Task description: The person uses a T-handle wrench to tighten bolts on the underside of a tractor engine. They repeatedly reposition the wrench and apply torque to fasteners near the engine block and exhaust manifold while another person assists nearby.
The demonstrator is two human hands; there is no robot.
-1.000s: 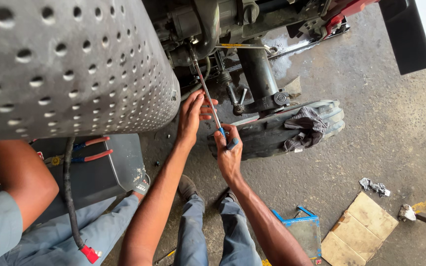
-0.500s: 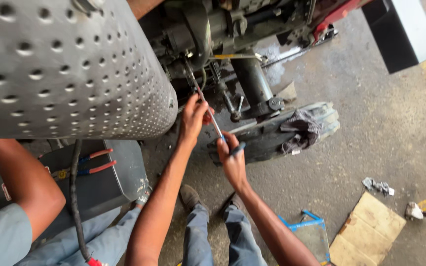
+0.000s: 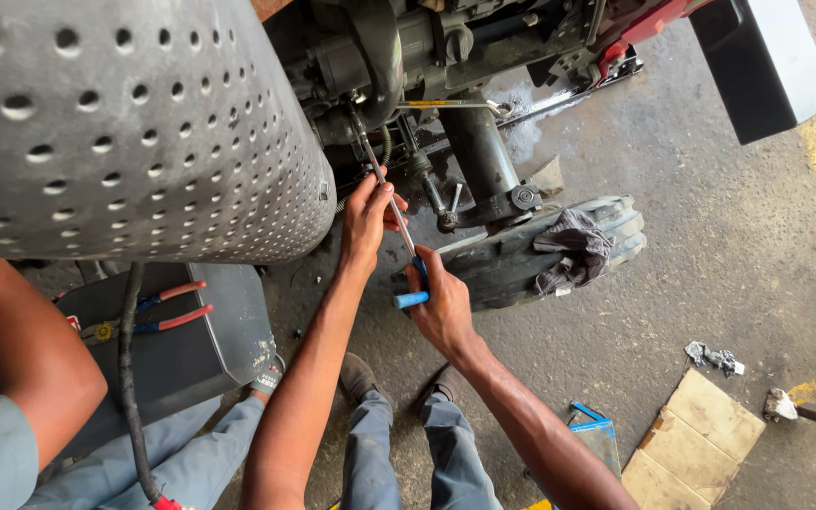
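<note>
A long screwdriver point(image 3: 391, 203) with a blue handle reaches up into the dark engine parts point(image 3: 384, 66) of a machine. My right hand point(image 3: 442, 307) is closed around the blue handle at its lower end. My left hand point(image 3: 368, 219) pinches the metal shaft higher up, near the middle. The tip of the shaft disappears among hoses and metal parts beside a big perforated grey metal cover point(image 3: 134, 123). My legs in grey trousers and dark shoes show below my arms.
A tyre point(image 3: 521, 260) with a dark rag point(image 3: 569, 247) on it lies on the concrete floor to the right. Another person's arm point(image 3: 25, 354) and knee are at left beside a grey box with red-handled pliers point(image 3: 158, 312). Cardboard point(image 3: 696, 439) lies at lower right.
The view has drifted slightly, so the machine sits a little lower and further left in the picture. Both hands keep their hold on the screwdriver, with little movement.
</note>
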